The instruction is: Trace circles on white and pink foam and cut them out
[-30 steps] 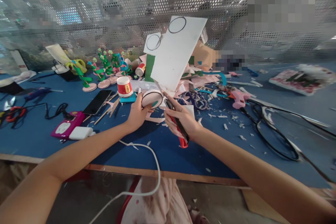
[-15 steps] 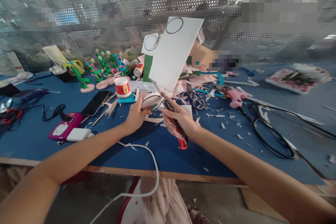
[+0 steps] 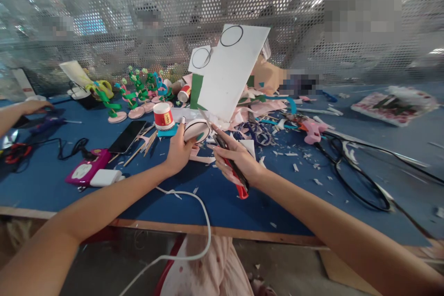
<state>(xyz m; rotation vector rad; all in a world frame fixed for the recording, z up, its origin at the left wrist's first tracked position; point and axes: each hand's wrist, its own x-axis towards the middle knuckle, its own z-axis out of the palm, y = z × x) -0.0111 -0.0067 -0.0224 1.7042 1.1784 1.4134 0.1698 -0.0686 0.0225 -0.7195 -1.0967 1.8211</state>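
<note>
Over the table's middle my left hand (image 3: pixel 178 150) is closed on the edge of a small white round piece (image 3: pixel 197 128) with a black outline; a bit of green shows at its lower side. My right hand (image 3: pixel 237 159) is wrapped round a utility knife (image 3: pixel 239 180) with a red and black handle. Its blade points up and left, near the right edge of the round piece; I cannot tell if it touches. Behind both hands a large white sheet (image 3: pixel 229 74) with a drawn black circle leans up, and a red and white paper cup (image 3: pixel 163 116) stands left.
At the left lie a phone (image 3: pixel 127 137), a magenta device (image 3: pixel 85 166) with a white plug, and wooden sticks. Several green-wrapped crafts (image 3: pixel 133 97) stand behind. Another person's hand (image 3: pixel 36 106) is at far left. A pink glue gun (image 3: pixel 314 130) and cable lie right, among paper scraps.
The round piece and my left hand have shifted slightly left, away from my right hand, and the piece has turned a little. Another person's hand has come in at far left.
</note>
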